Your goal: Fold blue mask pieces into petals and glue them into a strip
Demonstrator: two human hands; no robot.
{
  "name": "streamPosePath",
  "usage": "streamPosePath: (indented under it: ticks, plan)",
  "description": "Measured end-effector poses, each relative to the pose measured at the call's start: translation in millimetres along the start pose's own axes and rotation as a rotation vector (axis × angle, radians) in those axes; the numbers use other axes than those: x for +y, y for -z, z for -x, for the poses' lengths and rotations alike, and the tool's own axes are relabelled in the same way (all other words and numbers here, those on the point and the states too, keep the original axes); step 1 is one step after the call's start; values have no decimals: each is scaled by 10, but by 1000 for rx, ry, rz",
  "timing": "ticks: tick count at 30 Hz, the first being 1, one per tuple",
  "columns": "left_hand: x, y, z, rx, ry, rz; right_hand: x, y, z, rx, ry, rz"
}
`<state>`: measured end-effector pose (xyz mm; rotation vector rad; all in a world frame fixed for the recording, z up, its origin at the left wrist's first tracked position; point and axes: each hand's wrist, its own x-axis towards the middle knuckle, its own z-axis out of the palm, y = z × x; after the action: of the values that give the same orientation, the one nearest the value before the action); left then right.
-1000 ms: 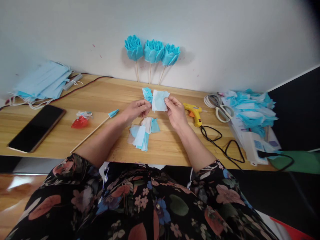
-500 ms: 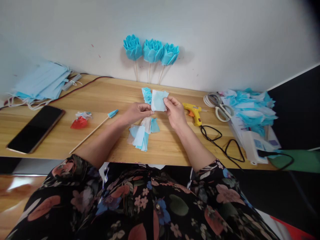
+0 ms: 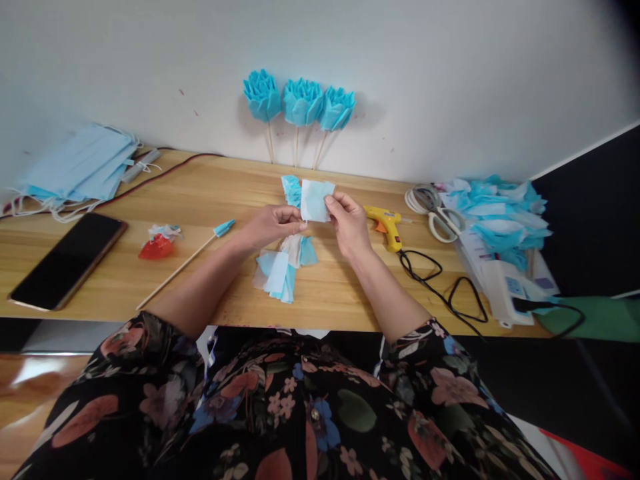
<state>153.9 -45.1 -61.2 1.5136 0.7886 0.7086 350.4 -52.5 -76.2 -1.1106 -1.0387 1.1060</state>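
A small square of pale blue and white mask fabric (image 3: 316, 201) is held up over the middle of the table. My right hand (image 3: 347, 220) pinches its right side between thumb and fingers. At the lower left corner of the square, my left hand (image 3: 278, 225) has its thumb and fingertips closed on the edge. Behind the fabric lies a bunch of crinkled blue pieces (image 3: 291, 190). Nearer my body, several cut fabric strips (image 3: 281, 270) overlap on the wood. Left of my left forearm rests a wooden stick (image 3: 177, 273) with a blue wrapped tip (image 3: 224, 228).
Three blue fabric flowers (image 3: 303, 101) on sticks lean against the wall. A yellow glue gun (image 3: 387, 225), scissors (image 3: 445, 223) and a power strip (image 3: 507, 293) lie right, beside heaped blue fabric (image 3: 510, 217). Left are face masks (image 3: 83, 163), a phone (image 3: 70, 260) and a red packet (image 3: 157, 247).
The view has shifted slightly, so everything sits a little further left. Both hands keep their grip on the fabric square, which is nearly still.
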Motion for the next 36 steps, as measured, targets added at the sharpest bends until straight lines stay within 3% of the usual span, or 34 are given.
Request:
streamPosePath:
  ticks: [5,12,21,28,36]
  plan:
    - [54,67,14,-54,-11,-35,-17,-7,4,5,28,29]
    - [8,48,-13,57,7,-21,-32,-23,41,-38,24,25]
    - [19,16,-14,147,25,3,-39,-35,56,-300,-104,-55]
    - [-36,32,-53,188,63,-3,-13,-39,54,-238,-53,-2]
    - [-16,34,-39,141,54,47,2,-34,60,-247,-17,43]
